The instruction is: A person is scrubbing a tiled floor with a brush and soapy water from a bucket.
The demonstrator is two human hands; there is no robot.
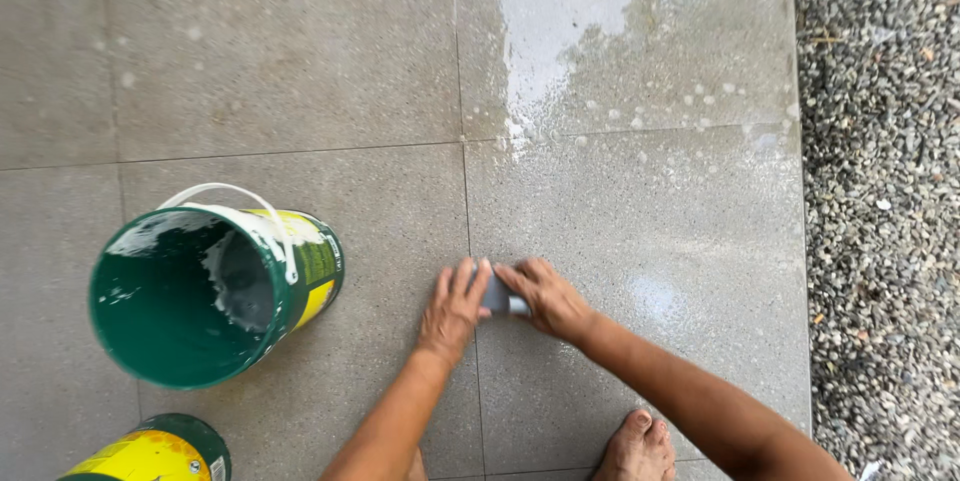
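1. The left hand lies palm down on the tiled floor, fingers stretched forward and spread flat; its fingertips touch the near end of a small grey block.
2. The right hand bends over the same block from the other side — fingers curled down onto it, pressing it to the floor. Whether the fingers wrap fully around it cannot be told, since the hand hides most of it.
3. The grey block sits between the two hands, right on the grout line where two tiles meet, only a short strip of it showing.
4. To the left of the hands stands a green bucket, open at the top, with white smears inside and a white handle resting on its rim; a yellow band runs round its outside.
5. A second container with a yellow top shows at the bottom left corner, just beside the bucket.
6. Beyond the hands a white, wet-looking patch spreads over the far tile, with specks scattered below it.
7. A strip of gravel borders the tiles on the right — well apart from the hands.
8. A bare foot rests on the tile below the right forearm.
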